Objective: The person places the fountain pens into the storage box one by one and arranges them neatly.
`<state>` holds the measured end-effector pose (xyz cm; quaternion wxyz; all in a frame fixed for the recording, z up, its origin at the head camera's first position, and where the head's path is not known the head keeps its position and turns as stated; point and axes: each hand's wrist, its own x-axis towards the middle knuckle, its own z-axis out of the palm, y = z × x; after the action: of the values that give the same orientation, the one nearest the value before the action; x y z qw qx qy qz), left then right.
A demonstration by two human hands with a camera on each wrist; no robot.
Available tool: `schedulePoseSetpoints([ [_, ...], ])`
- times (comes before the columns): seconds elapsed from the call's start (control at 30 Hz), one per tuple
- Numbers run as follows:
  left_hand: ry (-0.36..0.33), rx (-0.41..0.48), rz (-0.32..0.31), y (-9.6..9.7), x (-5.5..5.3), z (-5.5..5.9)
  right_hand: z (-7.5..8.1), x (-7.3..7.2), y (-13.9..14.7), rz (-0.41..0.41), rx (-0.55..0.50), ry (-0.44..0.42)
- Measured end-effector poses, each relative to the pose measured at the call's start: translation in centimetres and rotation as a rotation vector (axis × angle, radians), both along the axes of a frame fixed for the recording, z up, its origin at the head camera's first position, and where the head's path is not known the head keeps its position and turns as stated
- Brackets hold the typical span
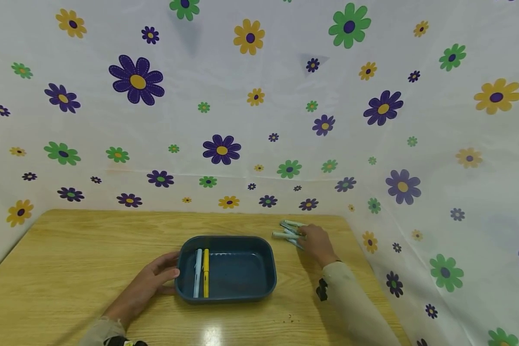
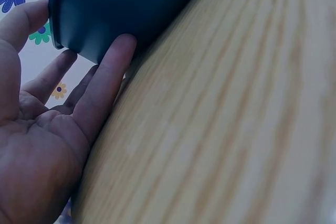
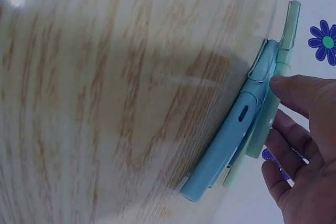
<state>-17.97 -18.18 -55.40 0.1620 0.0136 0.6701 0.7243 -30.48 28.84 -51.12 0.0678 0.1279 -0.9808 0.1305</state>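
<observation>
A dark blue tray (image 1: 242,299) sits on the table with a light blue pen (image 1: 197,274) and a yellow pen (image 1: 206,274) lying side by side at its left end. At the tray's left wall is my left hand (image 1: 149,276), fingers extended and touching its outside, thumb by the rim. My right hand (image 1: 317,242) is over a small pile of pens to the right, pinching a pale green pen (image 3: 265,121) between thumb and fingers. Beside it lies a light blue pen (image 3: 218,148), partly covering other pens beneath.
The wooden table (image 1: 91,250) ends at a white flower-print sheet (image 1: 242,120) behind and at the right. A few dark specks (image 1: 290,318) lie on the table near the front, right of the tray.
</observation>
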Motion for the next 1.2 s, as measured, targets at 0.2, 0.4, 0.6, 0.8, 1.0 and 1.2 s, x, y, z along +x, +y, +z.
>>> schedulePoseSetpoints([
  [0.2,0.004,-0.002,-0.001,0.0,0.1,0.1,0.2,0.2,-0.3,-0.003,0.069,-0.017],
  [0.4,-0.005,0.0,-0.001,0.1,0.1,0.2,0.9,0.7,-0.5,-0.036,0.03,-0.043],
  [0.6,-0.015,0.006,0.008,0.0,0.1,0.1,1.9,1.7,-0.4,-0.073,-0.004,-0.068],
  [0.8,-0.018,0.012,-0.003,0.0,0.1,0.0,2.9,3.3,-0.4,-0.073,-0.004,-0.068],
  [1.0,-0.004,0.021,-0.013,-0.1,0.1,0.0,3.1,5.1,-0.7,-0.095,-0.039,-0.163],
  [1.2,0.008,0.015,-0.025,0.0,0.0,-0.1,2.5,6.6,-1.1,-0.078,-0.038,-0.243],
])
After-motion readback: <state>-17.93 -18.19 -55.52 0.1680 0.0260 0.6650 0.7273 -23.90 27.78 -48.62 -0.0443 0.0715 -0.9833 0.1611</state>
